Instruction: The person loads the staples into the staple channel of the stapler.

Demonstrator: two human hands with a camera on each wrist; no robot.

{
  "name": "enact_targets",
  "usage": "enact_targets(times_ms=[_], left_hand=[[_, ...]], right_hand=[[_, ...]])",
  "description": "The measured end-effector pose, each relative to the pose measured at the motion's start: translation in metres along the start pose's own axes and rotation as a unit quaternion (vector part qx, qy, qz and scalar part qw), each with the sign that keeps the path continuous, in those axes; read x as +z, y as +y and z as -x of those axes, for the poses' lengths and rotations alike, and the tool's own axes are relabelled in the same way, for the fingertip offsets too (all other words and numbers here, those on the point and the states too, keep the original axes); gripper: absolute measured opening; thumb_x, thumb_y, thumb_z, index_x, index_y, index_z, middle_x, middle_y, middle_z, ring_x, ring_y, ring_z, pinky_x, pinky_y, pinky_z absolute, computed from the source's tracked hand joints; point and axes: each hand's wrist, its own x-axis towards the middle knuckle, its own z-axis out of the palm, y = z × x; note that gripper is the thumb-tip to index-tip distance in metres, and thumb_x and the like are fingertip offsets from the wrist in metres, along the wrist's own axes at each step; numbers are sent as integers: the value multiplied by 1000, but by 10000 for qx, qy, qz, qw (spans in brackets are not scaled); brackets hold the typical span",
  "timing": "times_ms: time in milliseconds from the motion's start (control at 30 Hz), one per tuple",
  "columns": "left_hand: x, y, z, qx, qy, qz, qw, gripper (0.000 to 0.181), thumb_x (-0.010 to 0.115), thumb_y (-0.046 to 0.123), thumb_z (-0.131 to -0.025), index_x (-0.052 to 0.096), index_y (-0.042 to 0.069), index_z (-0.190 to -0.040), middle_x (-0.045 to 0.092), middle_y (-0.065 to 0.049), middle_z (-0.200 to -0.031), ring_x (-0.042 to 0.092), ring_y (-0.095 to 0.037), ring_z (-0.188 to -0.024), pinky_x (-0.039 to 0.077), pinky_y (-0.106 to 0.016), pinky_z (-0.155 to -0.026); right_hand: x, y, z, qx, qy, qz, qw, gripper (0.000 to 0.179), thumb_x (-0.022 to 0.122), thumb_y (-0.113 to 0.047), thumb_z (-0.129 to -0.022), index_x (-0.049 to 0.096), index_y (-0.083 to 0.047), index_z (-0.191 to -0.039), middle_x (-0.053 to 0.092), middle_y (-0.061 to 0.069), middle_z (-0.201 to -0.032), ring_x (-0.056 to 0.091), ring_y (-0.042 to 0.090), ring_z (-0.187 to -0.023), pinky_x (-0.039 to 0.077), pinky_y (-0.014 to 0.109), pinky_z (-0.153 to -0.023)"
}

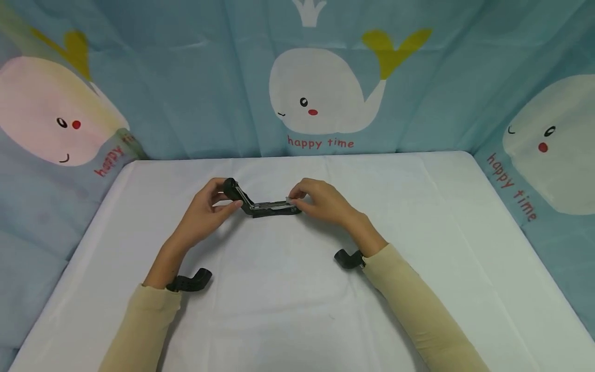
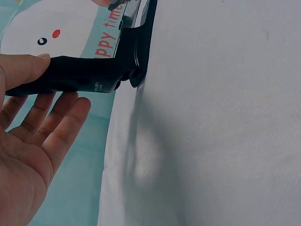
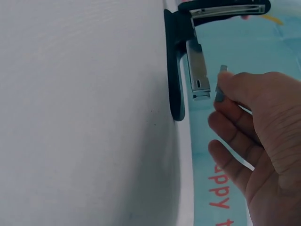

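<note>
Head view: gripping an opened black stapler (image 1: 260, 211) over a white table (image 1: 279, 310) with the left hand (image 1: 203, 211), pinching a small grey strip (image 1: 290, 200) with the right hand (image 1: 325, 201). Left wrist: clasping the stapler's raised arm (image 2: 80, 75). Right wrist: holding the strip just beside the metal magazine (image 3: 197, 68).

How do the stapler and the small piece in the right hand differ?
The stapler is mostly black; the small piece is grey. The stapler is larger than the small piece. The left hand holds the stapler; the right hand pinches the small piece. Both are held.
</note>
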Motion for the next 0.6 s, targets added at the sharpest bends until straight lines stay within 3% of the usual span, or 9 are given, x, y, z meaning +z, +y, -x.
enact_targets(times_ms=[600], left_hand=[[2, -1, -1, 235, 113, -314, 9992, 45, 71, 24, -96, 51, 15, -136, 63, -3, -123, 62, -3, -112, 53, -11, -94]], right_hand=[[4, -2, -2, -74, -103, 218, 9997, 13, 69, -23, -98, 74, -17, -108, 71, -5, -103, 68, 8, -97, 56, 29, -92]])
